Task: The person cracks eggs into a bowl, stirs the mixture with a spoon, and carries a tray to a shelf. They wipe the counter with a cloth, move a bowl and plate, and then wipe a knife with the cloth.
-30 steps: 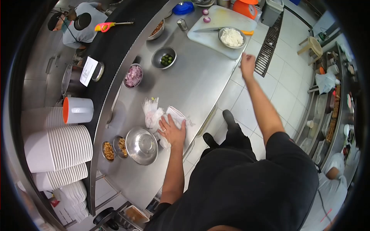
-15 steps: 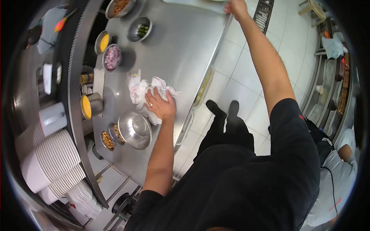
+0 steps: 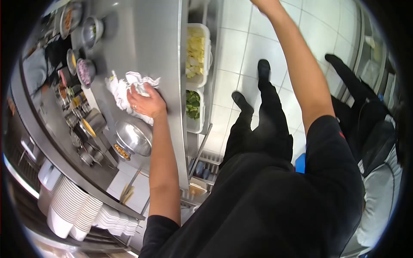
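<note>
My left hand (image 3: pixel 145 102) lies on a crumpled white cloth (image 3: pixel 122 91) on the steel counter (image 3: pixel 142 38), its thumb apart from the fingers. Just below the cloth is a shiny metal bowl (image 3: pixel 135 135), beside a small dish of brown pieces (image 3: pixel 121 151). My right hand (image 3: pixel 263 3) is at the top edge of the view, above the floor; its fingers are cut off, so what it touches is hidden.
Tubs of pale chopped leaves (image 3: pixel 195 53) and green leaves (image 3: pixel 193 104) sit beside the counter's edge. Bowls of pink pieces (image 3: pixel 85 72) and green pieces (image 3: pixel 92 31) stand at the upper left. White dishes (image 3: pixel 73 206) are stacked lower left. Another person (image 3: pixel 372 133) is at right.
The view has shifted, and the tubs beside the counter show much more. My left hand remains on the cloth. My right hand's fingers have passed out of view at the top.
</note>
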`<state>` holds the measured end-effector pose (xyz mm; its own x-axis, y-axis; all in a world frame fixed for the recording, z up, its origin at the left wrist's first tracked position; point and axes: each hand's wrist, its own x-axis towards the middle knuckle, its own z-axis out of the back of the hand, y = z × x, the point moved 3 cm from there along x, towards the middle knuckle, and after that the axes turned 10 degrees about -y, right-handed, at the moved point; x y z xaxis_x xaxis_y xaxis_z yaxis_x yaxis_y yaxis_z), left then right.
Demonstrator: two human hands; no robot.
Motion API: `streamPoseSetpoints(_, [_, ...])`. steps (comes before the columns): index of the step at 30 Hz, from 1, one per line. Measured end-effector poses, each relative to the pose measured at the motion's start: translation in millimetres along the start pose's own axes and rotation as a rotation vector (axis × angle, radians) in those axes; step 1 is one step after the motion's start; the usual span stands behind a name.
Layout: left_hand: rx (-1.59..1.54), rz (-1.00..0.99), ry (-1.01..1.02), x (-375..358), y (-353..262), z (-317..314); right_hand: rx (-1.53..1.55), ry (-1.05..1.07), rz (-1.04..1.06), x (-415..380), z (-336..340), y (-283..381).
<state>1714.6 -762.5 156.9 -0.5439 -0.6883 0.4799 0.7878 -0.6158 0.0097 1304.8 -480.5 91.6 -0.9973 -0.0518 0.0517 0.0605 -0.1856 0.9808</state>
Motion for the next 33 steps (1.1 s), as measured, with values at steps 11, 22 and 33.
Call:
streamPoseSetpoints(11, [-0.13, 0.004, -0.028, -7.0, 8.2, -1.9, -0.652, 0.741, -0.376, -489.0, 82.4, -167.6])
streamPoseSetpoints(22, [-0.225, -0.113, -0.158, -17.6, 19.0, 2.2, -0.257, 1.277, -0.413, -837.1, -132.9, -97.3])
streamPoseSetpoints(33, [-0.135, -0.075, -0.094, -11.4, 11.4, 1.2, -0.191, 1.538, -0.277, -853.6, -152.6, -187.9])
